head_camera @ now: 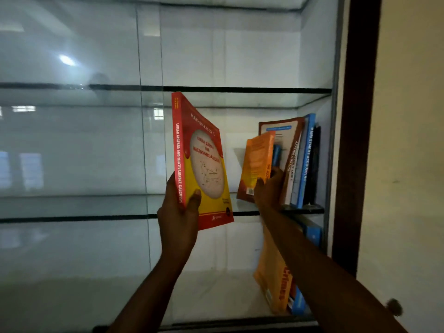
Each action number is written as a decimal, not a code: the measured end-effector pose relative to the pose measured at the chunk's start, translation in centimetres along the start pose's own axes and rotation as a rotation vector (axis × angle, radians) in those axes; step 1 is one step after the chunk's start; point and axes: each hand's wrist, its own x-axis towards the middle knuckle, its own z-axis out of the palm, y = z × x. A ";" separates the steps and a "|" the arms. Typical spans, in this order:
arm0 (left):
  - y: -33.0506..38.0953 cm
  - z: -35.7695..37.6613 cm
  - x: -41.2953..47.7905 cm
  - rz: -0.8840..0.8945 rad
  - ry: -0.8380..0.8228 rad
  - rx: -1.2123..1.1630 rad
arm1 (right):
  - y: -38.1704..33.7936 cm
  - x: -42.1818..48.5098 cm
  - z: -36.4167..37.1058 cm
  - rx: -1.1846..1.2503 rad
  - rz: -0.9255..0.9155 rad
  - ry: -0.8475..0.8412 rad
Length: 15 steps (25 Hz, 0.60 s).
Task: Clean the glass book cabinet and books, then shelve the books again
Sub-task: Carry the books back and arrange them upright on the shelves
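Forearms are extended into the glass cabinet (336, 68). A red-and-yellow mathematics textbook (201, 159) is gripped at its lower spine by the left hand (180, 212), before the middle glass shelf (120, 217). At that shelf's right end, a row of books (305, 159) is stood. Its leaning orange paperback (257, 167) is pinched by the right hand (269, 188). More books (274, 284) are stood below that shelf. Reshelving is judged part-done; the textbook is not yet shelved.

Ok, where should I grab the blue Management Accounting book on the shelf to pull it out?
Pinch the blue Management Accounting book at the top of its spine, coming from the front and above. It stands nearly upright, spine outward, wedged between the brown book and a dark book, but its top rises above both, so only there are its sides free.
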 end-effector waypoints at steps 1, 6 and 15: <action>0.0 0.5 0.3 0.000 0.019 0.016 | 0.9 0.2 0.1 0.012 -0.004 0.006; 0.5 2.2 0.1 0.014 0.076 0.066 | 1.5 0.9 0.5 -0.104 -0.122 0.010; -3.0 7.5 3.6 0.234 0.097 0.423 | 1.2 3.9 -2.4 -0.377 -0.211 -0.269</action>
